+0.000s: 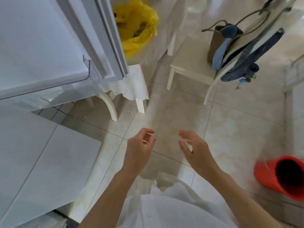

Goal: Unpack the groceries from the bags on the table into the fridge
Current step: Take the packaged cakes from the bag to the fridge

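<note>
Left hand (139, 148), right hand (195, 148): empty, fingers loosely spread over floor. Yellow bag (136, 25) at table edge, part hidden by fridge door (49, 46); contents blurred.

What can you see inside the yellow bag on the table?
The yellow bag stands open on the table. Inside, only crumpled yellow plastic with dark print and a small dark-red spot near the fridge door show. That door covers the bag's left part.
</note>
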{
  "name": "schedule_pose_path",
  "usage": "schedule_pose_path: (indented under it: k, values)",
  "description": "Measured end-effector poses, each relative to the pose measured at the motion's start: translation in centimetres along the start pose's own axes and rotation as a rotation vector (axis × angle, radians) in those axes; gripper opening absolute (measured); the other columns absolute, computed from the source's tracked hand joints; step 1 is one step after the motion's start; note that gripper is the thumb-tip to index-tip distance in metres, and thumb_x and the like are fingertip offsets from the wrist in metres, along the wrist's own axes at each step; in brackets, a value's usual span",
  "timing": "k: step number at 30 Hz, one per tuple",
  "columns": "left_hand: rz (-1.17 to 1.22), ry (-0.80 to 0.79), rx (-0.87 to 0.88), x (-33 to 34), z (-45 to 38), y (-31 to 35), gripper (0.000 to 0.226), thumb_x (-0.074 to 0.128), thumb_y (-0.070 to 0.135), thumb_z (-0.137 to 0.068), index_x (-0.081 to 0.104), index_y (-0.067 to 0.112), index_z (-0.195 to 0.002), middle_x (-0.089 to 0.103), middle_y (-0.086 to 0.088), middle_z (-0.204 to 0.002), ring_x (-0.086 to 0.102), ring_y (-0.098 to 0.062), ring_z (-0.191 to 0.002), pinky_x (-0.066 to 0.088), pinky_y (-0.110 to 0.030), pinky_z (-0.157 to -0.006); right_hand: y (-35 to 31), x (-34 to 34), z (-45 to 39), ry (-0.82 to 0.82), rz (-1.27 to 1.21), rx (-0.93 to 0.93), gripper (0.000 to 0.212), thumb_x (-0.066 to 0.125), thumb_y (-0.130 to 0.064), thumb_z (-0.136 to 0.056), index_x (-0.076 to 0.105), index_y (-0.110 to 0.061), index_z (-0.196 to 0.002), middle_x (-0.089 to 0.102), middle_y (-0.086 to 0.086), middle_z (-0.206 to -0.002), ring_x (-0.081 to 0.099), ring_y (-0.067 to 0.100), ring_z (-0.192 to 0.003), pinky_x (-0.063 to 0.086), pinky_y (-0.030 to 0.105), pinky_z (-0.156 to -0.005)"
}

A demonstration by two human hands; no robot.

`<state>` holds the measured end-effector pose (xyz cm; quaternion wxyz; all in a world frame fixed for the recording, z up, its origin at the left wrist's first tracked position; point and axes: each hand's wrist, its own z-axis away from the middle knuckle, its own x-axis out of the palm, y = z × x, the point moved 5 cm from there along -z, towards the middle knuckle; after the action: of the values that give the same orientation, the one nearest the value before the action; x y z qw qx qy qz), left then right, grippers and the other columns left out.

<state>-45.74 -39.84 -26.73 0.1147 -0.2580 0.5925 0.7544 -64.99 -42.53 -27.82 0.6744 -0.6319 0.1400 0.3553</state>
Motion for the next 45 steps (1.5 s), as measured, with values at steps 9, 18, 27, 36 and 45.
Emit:
schedule_pose_path:
  k: [9, 18, 27, 36, 45]
  values:
    - [-0.091, -0.040, -0.006, 3.6, -8.0, 2.1, 0.015, 0.060, 0.013, -0.090, 0.063, 0.027, -0.094, 0.071, 0.011, -0.075, 0.064, 0.002, -0.076, 0.047, -0.008, -0.069, 4.4, -6.3, -7.4, 0.107, -0.066, 0.085, 0.031, 0.056, -0.019, -0.093, 0.056, -0.012, -0.123, 0.064, -0.003, -0.107, 0.062, 0.010, -0.101, 0.051, 0.037, -0.093]
    - [-0.095, -0.055, -0.052, 4.4, -22.5, 4.0, 0.012, 0.058, 0.013, -0.091, 0.066, 0.019, -0.097, 0.072, 0.011, -0.080, 0.067, 0.000, -0.078, 0.051, -0.019, -0.074, 3.7, -10.3, -20.9, 0.092, -0.022, 0.071, 0.034, 0.056, -0.021, -0.094, 0.053, -0.013, -0.126, 0.061, -0.005, -0.106, 0.061, 0.010, -0.099, 0.052, 0.032, -0.092]
    - [-0.058, -0.009, -0.079, 4.6, -34.7, 6.5, 0.012, 0.059, 0.013, -0.091, 0.065, 0.021, -0.097, 0.072, 0.009, -0.079, 0.066, 0.000, -0.079, 0.048, -0.008, -0.069, 1.1, -12.0, -36.6, 0.005, 0.034, -0.057, 0.031, 0.057, -0.017, -0.093, 0.055, -0.011, -0.123, 0.063, 0.000, -0.109, 0.061, 0.011, -0.101, 0.049, 0.029, -0.093]
    - [-0.041, 0.177, -0.198, 4.5, -45.4, 7.5, 0.010, 0.059, 0.015, -0.092, 0.064, 0.023, -0.096, 0.071, 0.007, -0.086, 0.065, -0.005, -0.083, 0.048, -0.008, -0.069, 0.4, -13.2, -52.4, -0.183, 0.055, -0.190, 0.031, 0.058, -0.019, -0.093, 0.055, -0.015, -0.124, 0.062, -0.006, -0.109, 0.060, 0.011, -0.104, 0.049, 0.033, -0.093]
    - [-0.077, 0.379, -0.303, 5.1, -57.1, 11.4, 0.009, 0.062, 0.016, -0.091, 0.066, 0.019, -0.098, 0.068, 0.006, -0.078, 0.064, -0.006, -0.076, 0.054, -0.024, -0.065, -2.0, -16.7, -68.2, -0.413, 0.142, -0.339, 0.036, 0.054, -0.025, -0.095, 0.050, -0.017, -0.130, 0.062, -0.002, -0.120, 0.057, 0.009, -0.112, 0.043, 0.026, -0.096]
